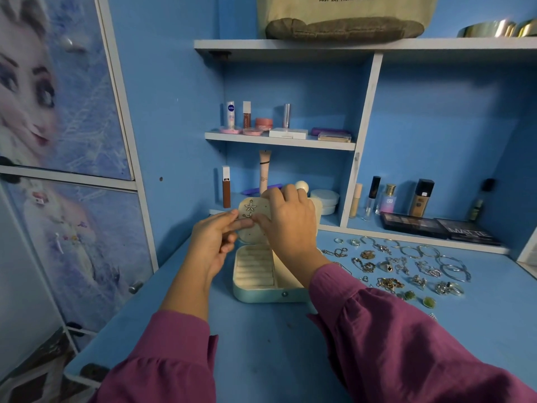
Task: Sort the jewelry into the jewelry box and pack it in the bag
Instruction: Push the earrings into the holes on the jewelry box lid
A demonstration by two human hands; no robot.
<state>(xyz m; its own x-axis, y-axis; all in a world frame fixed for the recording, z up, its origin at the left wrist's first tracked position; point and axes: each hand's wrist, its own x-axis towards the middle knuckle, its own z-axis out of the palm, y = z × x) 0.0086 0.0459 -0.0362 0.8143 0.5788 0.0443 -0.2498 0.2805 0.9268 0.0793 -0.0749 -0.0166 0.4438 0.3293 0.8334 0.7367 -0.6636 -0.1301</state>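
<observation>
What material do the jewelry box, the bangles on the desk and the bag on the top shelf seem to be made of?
Jewelry box: probably smooth faux leather outside, judging by its soft sheen and snap button; the cream lining looks like velvety fabric. Bangles: silver-coloured metal, thin and shiny with bright glints. Bag: apparently beige canvas, matte with printed lettering, though the weave is not clear.

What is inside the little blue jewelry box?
The jewelry box shows cream padded ring rolls with nothing in them. A star earring sits on the lid's holed panel. The right hand hides the box's right side.
</observation>
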